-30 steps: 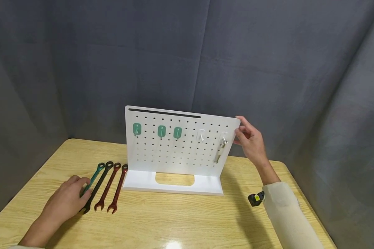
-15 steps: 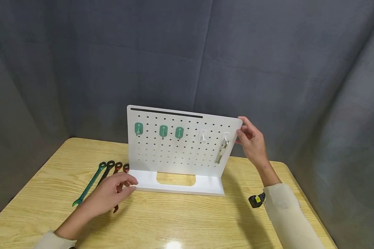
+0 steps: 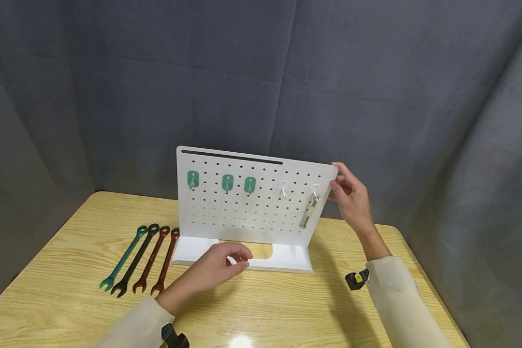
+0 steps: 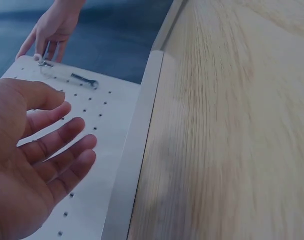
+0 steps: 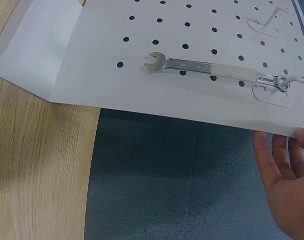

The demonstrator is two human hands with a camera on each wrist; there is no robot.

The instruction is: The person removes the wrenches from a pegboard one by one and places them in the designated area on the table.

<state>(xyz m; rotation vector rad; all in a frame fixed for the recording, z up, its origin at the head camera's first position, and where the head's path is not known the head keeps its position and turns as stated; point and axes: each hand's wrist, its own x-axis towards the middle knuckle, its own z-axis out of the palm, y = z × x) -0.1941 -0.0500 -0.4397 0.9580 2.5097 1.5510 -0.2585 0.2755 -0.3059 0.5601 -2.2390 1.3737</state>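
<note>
A white pegboard (image 3: pixel 239 208) stands on its base on the table. My right hand (image 3: pixel 354 198) pinches its upper right edge between thumb and fingers. Hanging from the rightmost clear hook is a silver combination wrench (image 5: pixel 184 65), with a pale band round its handle. My left hand (image 3: pixel 219 263) hovers in front of the board's base, fingers loosely bent and holding nothing, as the left wrist view confirms. Left of the board lie a teal wrench (image 3: pixel 123 258), a black wrench (image 3: pixel 135 261), and two red wrenches, one red wrench (image 3: pixel 151 261) beside the other red wrench (image 3: pixel 165 261).
Three green hooks, among them a green hook (image 3: pixel 193 179) at the far left, are fixed on the board. A bare clear hook (image 3: pixel 282 189) sits right of them. Grey curtains (image 3: pixel 200 96) surround the wooden table (image 3: pixel 278 309).
My left hand has left the teal wrench and moved right, past the other wrenches, to the front of the base. My right hand still holds the pegboard's edge.
</note>
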